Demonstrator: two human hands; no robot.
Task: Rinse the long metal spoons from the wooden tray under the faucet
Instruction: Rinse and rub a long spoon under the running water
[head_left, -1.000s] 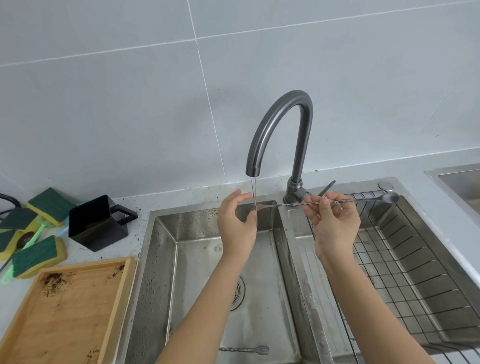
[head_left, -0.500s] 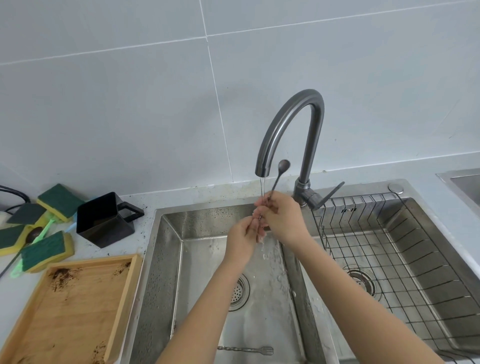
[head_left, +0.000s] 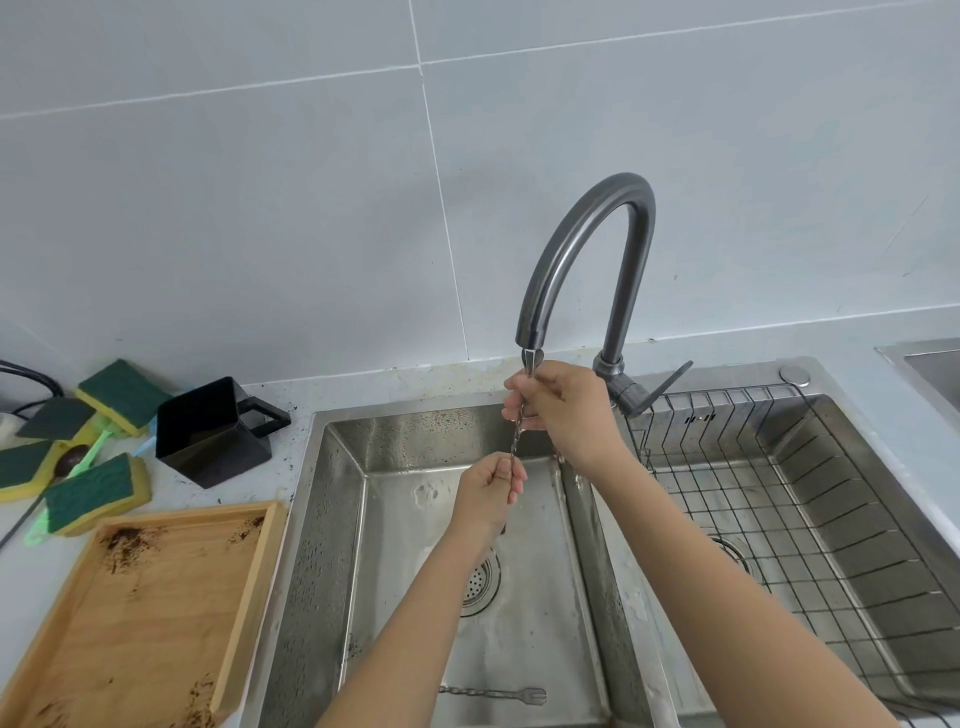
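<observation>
head view, spoon (head_left: 516, 441) upright, gripped between hands (head_left: 563, 410)

Pale grey tiled wall (head_left: 260, 208) rises behind light countertop (head_left: 291, 431). Double steel sink (head_left: 322, 519) set into countertop below wall. Soft even light throughout.

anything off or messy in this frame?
Yes. Dark crumbs are smeared across the bare wooden tray and speckle the pale countertop beside the steel sink. A twisted metal pick with a forked end lies loose on the basin floor. Green-and-yellow sponges sit scattered, not stacked.
</observation>
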